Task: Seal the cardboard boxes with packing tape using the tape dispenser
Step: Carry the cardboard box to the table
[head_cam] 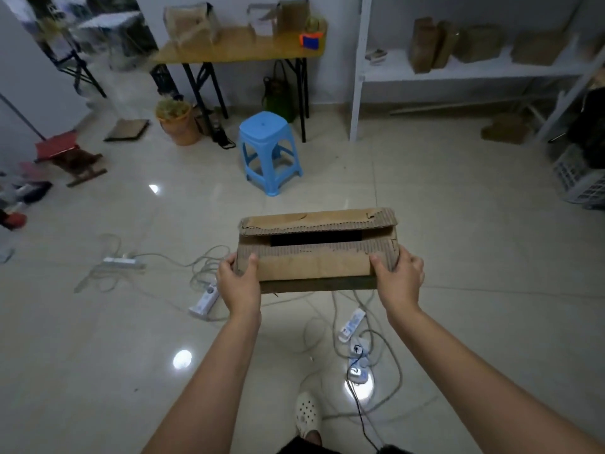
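I carry a brown cardboard box [314, 267] above the floor, at the middle of the head view. Its two long top flaps are folded in, with a dark gap between them. My left hand [237, 283] grips the box's left end, thumb on top. My right hand [397, 280] grips its right end the same way. An orange and blue tape dispenser [310, 40] lies on the right end of the wooden table [235, 52] at the back. More cardboard boxes [191, 24] stand on that table.
A blue plastic stool [268, 149] stands between me and the table. Power strips and cables [204, 299] lie across the tiled floor below the box. A white shelf [474, 68] with boxes is at the right. An orange bucket [178, 124] sits by the table leg.
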A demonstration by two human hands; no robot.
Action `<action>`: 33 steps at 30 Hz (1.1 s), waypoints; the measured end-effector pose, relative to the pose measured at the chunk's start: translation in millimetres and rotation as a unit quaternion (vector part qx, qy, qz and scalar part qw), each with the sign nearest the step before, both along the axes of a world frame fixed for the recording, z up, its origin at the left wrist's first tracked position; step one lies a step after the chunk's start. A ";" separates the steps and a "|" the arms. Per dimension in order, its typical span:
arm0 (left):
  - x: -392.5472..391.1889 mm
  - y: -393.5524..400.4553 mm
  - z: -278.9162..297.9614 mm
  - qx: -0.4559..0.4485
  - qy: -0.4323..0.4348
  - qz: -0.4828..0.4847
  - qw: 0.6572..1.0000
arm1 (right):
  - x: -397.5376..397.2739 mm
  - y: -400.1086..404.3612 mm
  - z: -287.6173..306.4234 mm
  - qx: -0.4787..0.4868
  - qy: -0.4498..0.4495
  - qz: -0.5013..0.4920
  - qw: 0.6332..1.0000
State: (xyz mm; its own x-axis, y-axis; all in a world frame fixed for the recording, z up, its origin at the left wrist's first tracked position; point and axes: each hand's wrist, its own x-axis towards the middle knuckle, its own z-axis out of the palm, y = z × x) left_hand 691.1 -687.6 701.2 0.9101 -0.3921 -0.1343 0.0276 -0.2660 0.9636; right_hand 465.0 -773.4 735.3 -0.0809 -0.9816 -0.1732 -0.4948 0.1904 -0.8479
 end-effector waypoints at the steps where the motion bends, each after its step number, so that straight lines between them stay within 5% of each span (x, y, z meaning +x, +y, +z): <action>1: 19.8 -16.8 1.6 -0.004 -0.001 -0.006 1.000 | 17.6 -14.6 4.3 -0.004 0.002 -0.005 1.000; 15: 187.2 -201.8 8.4 0.005 -0.011 -0.029 0.999 | 179.6 -201.1 12.3 -0.020 -0.007 -0.021 1.000; 33: 357.5 -593.9 25.4 0.017 0.002 -0.075 0.997 | 346.8 -586.1 3.1 -0.012 -0.009 -0.040 0.999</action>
